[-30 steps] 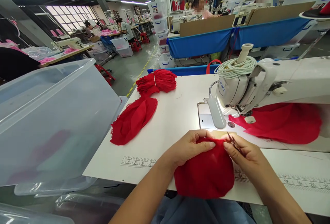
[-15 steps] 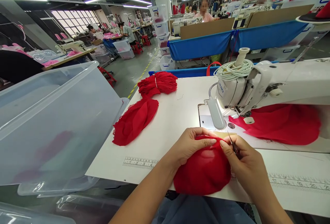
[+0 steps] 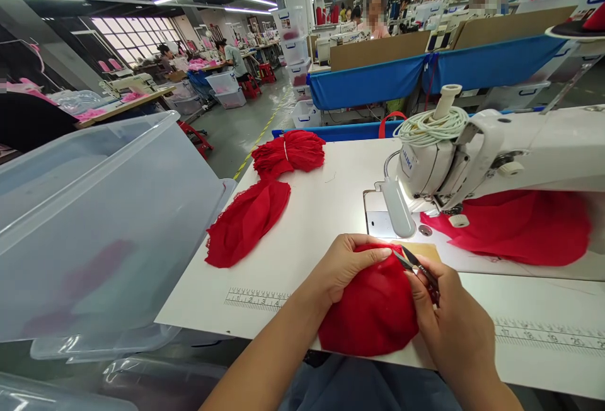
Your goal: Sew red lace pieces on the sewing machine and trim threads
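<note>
A round red fabric piece [image 3: 368, 310] lies over the front edge of the white sewing table [image 3: 302, 234]. My left hand [image 3: 347, 266] pinches its upper edge between thumb and fingers. In my right hand [image 3: 447, 304] is a pair of small dark thread snips [image 3: 420, 269], blades parted and pointing left at the fabric's top edge. A tan patch [image 3: 423, 250] shows on the table just behind the snips. Beyond my hands stands a white sewing machine [image 3: 472, 152], with another red fabric piece [image 3: 529, 228] lying under its arm.
To the left on the table lie a red lace-edged piece [image 3: 248, 225] and a tied red fabric bundle [image 3: 289, 154]. A large translucent plastic bin [image 3: 118, 228] stands against the table's left side. A printed ruler [image 3: 255, 297] runs along the front. People work at machines farther back.
My right hand has let go of the fabric's edge and turned the snips, bringing their parted blades to the edge beside my left fingertips. The left hand stays nearly still.
</note>
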Motion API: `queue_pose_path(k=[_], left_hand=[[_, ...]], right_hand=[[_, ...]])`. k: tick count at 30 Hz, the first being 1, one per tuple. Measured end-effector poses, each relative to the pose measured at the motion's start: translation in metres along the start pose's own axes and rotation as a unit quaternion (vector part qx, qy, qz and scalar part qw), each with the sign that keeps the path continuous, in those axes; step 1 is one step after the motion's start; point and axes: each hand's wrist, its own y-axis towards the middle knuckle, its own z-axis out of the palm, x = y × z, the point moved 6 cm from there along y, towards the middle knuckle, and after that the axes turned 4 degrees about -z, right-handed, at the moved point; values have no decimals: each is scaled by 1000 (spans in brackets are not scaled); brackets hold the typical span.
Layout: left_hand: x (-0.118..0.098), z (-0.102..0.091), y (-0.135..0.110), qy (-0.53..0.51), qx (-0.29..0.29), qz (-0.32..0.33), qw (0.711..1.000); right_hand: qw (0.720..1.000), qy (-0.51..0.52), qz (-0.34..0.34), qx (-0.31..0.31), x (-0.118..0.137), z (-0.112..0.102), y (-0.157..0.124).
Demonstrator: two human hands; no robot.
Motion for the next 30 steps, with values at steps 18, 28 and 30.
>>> queue_pose_path(k=[18,28,30], left_hand=[[-2,2,-2,34,5,17,999],[-3,-2,-3,31,-9,22,999],[-4,-1,-3,33,-4,25,999]], right_hand=[[802,517,221,199,-6,28,7],[991,114,69,4,-20,4,1],[995,89,36,-4,-15,4,-1]])
